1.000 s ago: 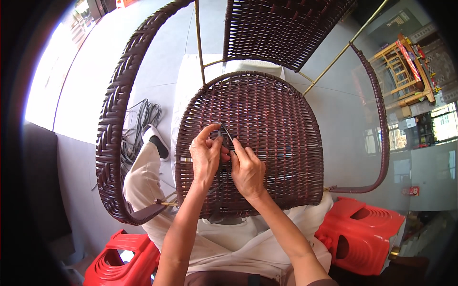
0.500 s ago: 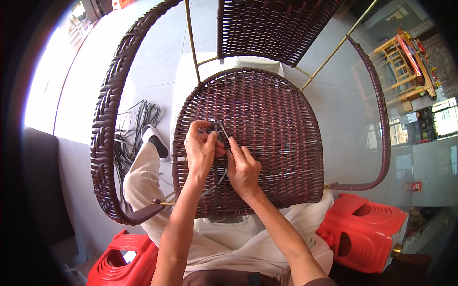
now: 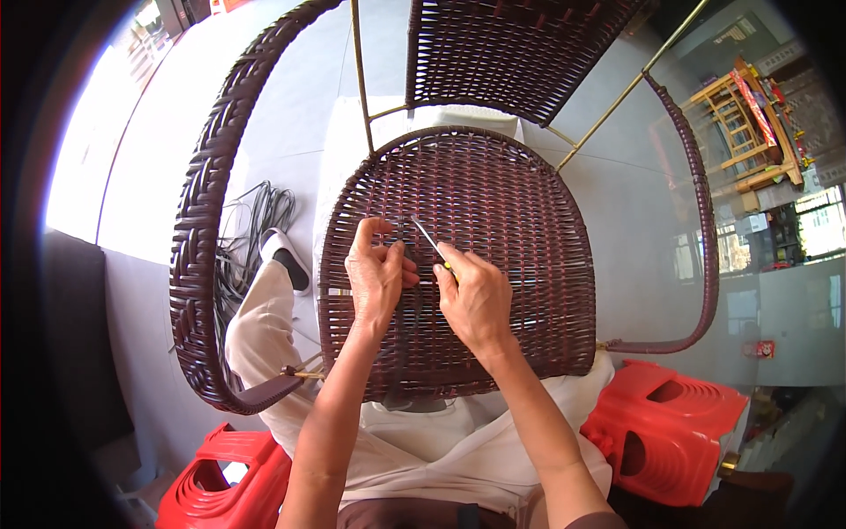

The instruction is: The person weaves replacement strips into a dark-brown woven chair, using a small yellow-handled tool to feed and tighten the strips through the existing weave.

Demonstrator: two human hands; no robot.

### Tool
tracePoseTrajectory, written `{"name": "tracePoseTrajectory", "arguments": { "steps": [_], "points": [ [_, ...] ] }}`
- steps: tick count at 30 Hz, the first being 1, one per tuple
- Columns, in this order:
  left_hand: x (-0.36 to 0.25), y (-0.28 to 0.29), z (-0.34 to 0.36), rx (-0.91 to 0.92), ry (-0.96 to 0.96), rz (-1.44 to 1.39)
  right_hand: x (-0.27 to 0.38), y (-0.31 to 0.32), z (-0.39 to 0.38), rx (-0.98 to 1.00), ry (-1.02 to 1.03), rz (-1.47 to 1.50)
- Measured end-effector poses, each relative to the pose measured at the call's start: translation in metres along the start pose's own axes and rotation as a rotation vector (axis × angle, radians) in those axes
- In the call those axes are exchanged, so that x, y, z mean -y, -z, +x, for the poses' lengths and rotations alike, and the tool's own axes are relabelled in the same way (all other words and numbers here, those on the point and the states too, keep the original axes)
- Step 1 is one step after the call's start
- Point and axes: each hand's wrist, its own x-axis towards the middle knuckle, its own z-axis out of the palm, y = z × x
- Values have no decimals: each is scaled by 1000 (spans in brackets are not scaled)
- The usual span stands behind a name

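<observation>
A dark brown woven chair seat [image 3: 520, 220] lies in front of me. My left hand [image 3: 374, 278] is curled over its left middle, fingers pinched on a dark grey flat strip [image 3: 405, 313] that trails down over the weave toward me. My right hand [image 3: 476, 304], just to the right, is closed on a thin metal tool [image 3: 427, 238] with a partly hidden yellow-marked handle. The tool's tip points up and left, beside my left fingertips. Exactly where it meets the weave is too small to tell.
A braided armrest [image 3: 198, 247] arches at left, a thinner arm [image 3: 701, 203] at right. The woven backrest [image 3: 502, 53] is above. Red plastic stools [image 3: 670, 432] flank my legs. A coil of grey strip [image 3: 256, 216] lies by my shoe [image 3: 286, 256]. Wooden furniture [image 3: 745, 132] stands at upper right.
My right hand has shifted right and turned with the tool, whose shaft now shows more clearly apart from my left fingers. My left hand moved slightly up and left.
</observation>
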Motion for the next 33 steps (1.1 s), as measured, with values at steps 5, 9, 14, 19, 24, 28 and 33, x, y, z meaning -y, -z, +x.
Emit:
{"name": "tracePoseTrajectory", "arguments": {
  "steps": [5,9,14,19,24,28,33],
  "points": [
    [0,-2,1,13,19,4,0,8,20,166,3,-75],
    [0,-1,1,19,30,12,5,17,35,258,3,-106],
    [-1,-1,1,22,50,16,8,18,39,301,24,-131],
    [1,-2,2,10,21,19,3,0,25,242,41,-105],
    [2,-3,3,3,16,22,-3,-18,0,46,68,-51],
    [2,-2,1,-1,1,53,-12,-40,-18,-68,70,-59],
    [1,-2,-1,-11,-18,79,-21,-51,-22,-148,149,-63]
  ]
}}
